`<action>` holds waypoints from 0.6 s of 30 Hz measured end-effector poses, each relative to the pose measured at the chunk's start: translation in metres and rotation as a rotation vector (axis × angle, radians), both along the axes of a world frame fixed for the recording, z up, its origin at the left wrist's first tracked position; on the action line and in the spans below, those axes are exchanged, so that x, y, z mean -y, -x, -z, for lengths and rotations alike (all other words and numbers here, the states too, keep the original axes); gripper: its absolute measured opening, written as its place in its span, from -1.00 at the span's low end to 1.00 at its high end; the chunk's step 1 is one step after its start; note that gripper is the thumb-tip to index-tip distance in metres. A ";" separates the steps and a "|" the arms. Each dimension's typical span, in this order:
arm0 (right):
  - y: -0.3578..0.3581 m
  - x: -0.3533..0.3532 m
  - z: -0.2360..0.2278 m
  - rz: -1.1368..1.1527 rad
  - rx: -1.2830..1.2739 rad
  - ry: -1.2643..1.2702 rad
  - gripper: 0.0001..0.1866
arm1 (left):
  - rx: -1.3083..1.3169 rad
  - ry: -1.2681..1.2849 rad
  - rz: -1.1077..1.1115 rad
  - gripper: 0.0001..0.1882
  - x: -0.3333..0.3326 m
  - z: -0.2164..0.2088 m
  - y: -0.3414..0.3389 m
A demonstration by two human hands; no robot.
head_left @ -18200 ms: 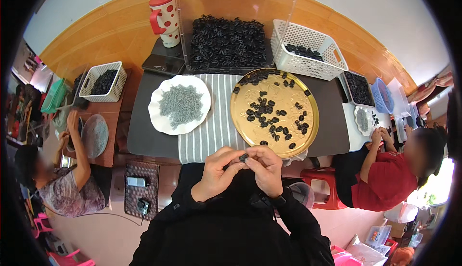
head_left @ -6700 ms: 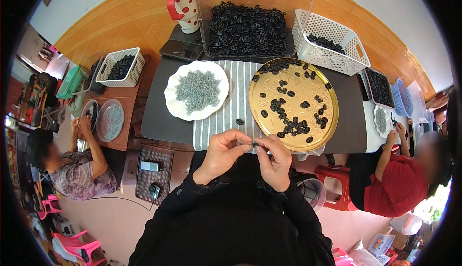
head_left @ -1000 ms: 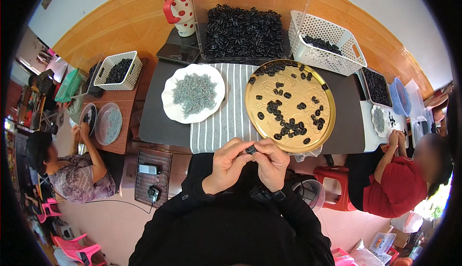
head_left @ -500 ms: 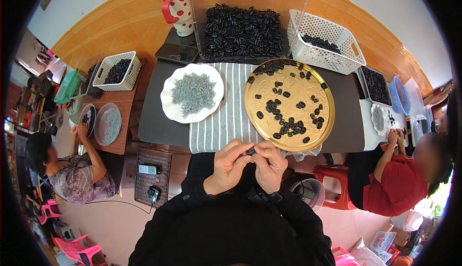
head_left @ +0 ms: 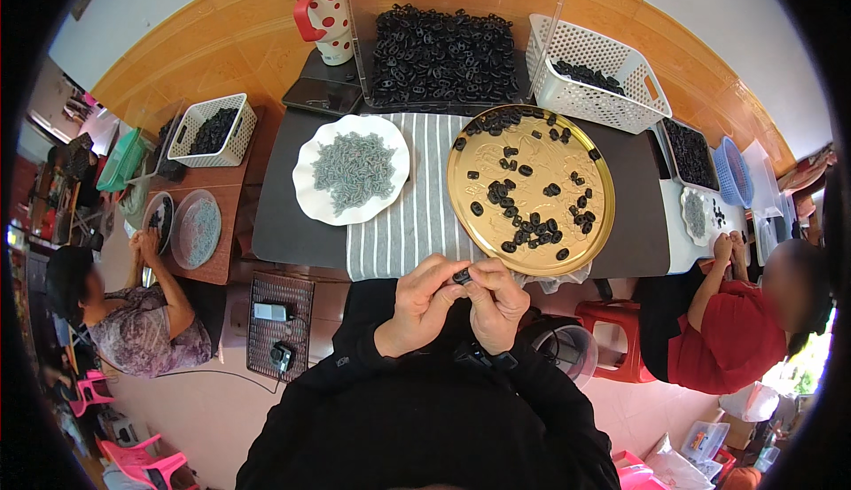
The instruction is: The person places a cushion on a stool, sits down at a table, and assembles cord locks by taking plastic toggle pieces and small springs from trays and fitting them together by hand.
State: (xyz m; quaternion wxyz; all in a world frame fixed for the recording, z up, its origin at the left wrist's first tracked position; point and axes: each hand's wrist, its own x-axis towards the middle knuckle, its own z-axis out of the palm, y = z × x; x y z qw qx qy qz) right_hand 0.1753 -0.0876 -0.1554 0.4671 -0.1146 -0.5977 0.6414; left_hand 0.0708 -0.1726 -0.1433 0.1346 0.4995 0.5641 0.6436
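Between the fingertips of both hands sits a small black plastic part [head_left: 462, 276], just off the table's front edge. My left hand [head_left: 418, 305] pinches it from one side, and my right hand [head_left: 496, 305] pinches it from the other; fingers cover most of it. Beyond my hands, a round gold tray [head_left: 461, 215] carries many loose black parts like it. To its left, a white scalloped plate [head_left: 308, 190] holds a heap of small grey screws [head_left: 355, 169]. A grey-and-white striped cloth [head_left: 390, 250] lies partly under plate and tray.
A clear bin [head_left: 350, 38] of black parts stands at the back, beside a white perforated basket [head_left: 612, 104]. A red-dotted tumbler [head_left: 332, 24] and a phone [head_left: 322, 96] are back left. Co-workers sit at left [head_left: 146, 326] and right [head_left: 727, 339]. A red stool [head_left: 612, 339] is below the table.
My hands keep their pinch on the black part with barely any shift. The view has moved very slightly; the tray, plate and bins stay where they were.
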 end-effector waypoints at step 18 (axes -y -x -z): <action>-0.010 -0.013 0.004 -0.314 -0.143 0.191 -0.78 | 0.165 0.026 0.248 -0.68 0.005 -0.009 0.013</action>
